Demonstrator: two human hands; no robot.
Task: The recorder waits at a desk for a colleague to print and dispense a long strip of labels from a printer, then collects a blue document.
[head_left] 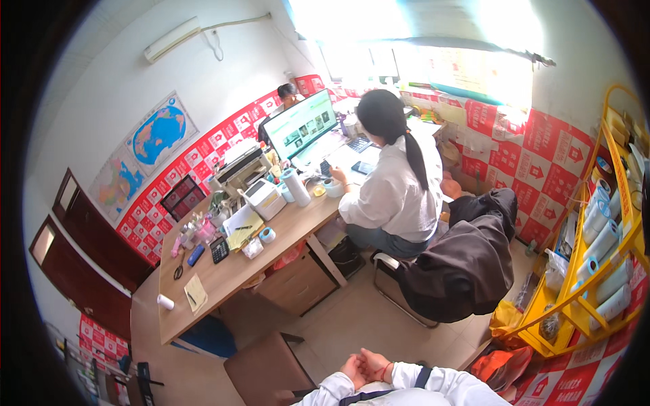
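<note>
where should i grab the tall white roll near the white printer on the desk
Best around the middle of the tall white roll, coming from the front edge of the desk: it appears to stand upright, its cylindrical side looks exposed there, and the white printer takes up space to its left.

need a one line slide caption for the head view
Left hand and right hand meet while another person sits at a cluttered desk.
</note>
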